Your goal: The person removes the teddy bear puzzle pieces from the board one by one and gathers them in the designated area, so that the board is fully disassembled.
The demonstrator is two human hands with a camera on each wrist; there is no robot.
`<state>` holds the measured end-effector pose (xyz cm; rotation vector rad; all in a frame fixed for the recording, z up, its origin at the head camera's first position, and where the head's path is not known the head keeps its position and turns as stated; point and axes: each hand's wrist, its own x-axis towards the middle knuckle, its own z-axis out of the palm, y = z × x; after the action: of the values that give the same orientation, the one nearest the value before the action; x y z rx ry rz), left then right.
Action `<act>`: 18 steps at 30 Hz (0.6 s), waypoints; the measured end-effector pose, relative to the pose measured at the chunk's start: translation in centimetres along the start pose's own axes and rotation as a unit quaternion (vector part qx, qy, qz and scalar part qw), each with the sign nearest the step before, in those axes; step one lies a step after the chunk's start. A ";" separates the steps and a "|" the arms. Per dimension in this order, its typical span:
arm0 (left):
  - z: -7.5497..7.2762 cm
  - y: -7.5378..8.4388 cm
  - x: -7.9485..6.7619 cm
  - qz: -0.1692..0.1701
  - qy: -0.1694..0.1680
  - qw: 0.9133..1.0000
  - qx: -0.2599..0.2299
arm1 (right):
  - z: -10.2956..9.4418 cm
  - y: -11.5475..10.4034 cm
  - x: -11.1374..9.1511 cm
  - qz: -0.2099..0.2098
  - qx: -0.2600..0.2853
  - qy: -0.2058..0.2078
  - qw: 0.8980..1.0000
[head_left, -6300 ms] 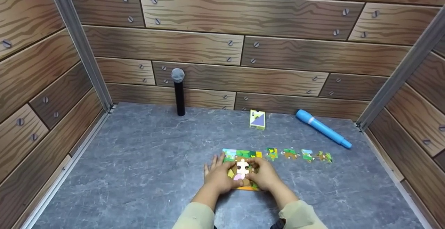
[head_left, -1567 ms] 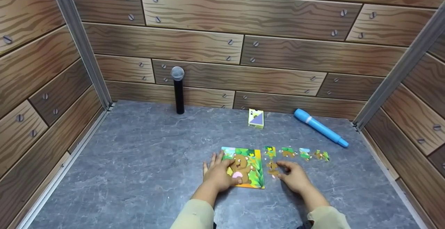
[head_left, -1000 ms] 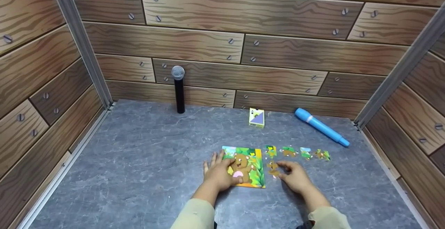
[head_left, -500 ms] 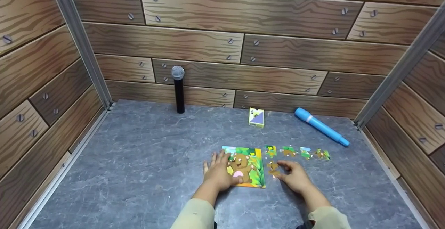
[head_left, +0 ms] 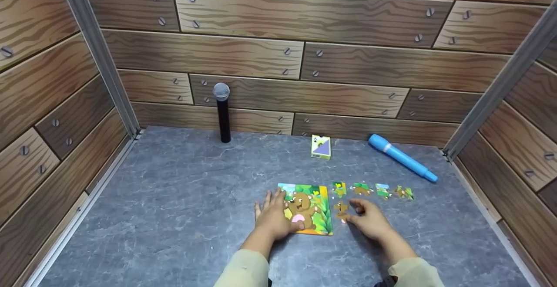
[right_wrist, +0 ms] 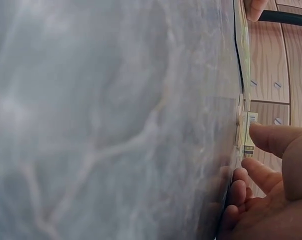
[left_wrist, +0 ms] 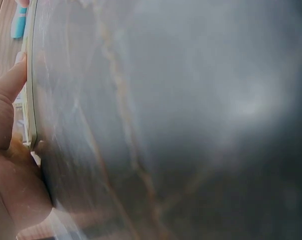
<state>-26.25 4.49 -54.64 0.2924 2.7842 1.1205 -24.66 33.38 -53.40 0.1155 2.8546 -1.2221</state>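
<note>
A square bear picture puzzle (head_left: 320, 217) lies on the grey tabletop in the head view. My left hand (head_left: 275, 219) rests on its left side, fingers extended and spread, thumb along the lower edge. Just right of the picture lies a brown puzzle piece (head_left: 341, 211). My right hand (head_left: 372, 221) is beside this piece, thumb tip at its lower right edge and index finger a little away. In the right wrist view the thumb (right_wrist: 276, 137) and index finger stand apart, other fingers loosely curled. Several small puzzle pieces (head_left: 361, 189) form a row beyond it.
A black microphone (head_left: 224, 119) stands upright near the back wall. A playing card box (head_left: 321, 147) lies at the back middle, and a blue microphone-shaped stick (head_left: 402, 158) at the back right. Wood-patterned walls (head_left: 243, 17) enclose the grey tabletop (head_left: 174, 191).
Earlier both hands held a white piece shape over the picture; the right hand then moved right to the brown piece. Just now its index finger has lifted away from that piece.
</note>
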 end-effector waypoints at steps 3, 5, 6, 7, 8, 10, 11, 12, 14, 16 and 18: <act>0.0 0.0 -0.1 0.001 -0.002 1.000 0.004 | 0.0 -0.3 -0.1 -0.004 0.002 0.005 1.000; 0.0 0.0 -0.1 0.002 -0.002 1.000 0.006 | 0.1 -0.5 -0.2 -0.007 0.002 0.012 1.000; 0.0 0.0 -0.1 0.002 -0.003 1.000 0.007 | 0.2 -0.7 -0.2 -0.011 0.003 0.016 1.000; 0.0 0.0 0.0 0.001 -0.004 1.000 0.010 | 0.3 -0.9 -0.2 -0.015 0.002 0.020 1.000; -0.1 0.0 0.0 -0.001 -0.004 1.000 0.012 | 0.4 -1.2 -0.2 -0.019 -0.001 0.024 1.000; -0.1 0.0 0.1 -0.001 -0.002 1.000 0.012 | 0.8 -1.8 -0.2 -0.032 -0.005 0.035 0.999; -0.1 0.0 0.2 -0.001 -0.002 1.000 0.010 | 1.0 -2.2 -0.2 -0.039 -0.004 0.039 0.998; -0.1 0.0 0.2 -0.002 -0.003 1.000 0.012 | 1.2 -2.6 -0.2 -0.047 -0.003 0.043 0.998; -0.1 0.0 0.2 -0.002 -0.003 1.000 0.010 | 1.8 -3.4 -0.2 -0.062 0.002 0.050 0.997; 0.0 -0.1 0.2 -0.003 -0.002 1.000 0.010 | 2.5 -4.2 -0.1 -0.077 0.014 0.053 0.996; 0.0 0.0 0.2 -0.004 -0.002 1.000 0.012 | 3.2 -4.9 -0.1 -0.092 0.026 0.052 0.994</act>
<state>-26.46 4.51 -54.68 0.2852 2.7942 1.0853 -24.94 27.66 -52.04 -0.0888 2.9800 -1.3601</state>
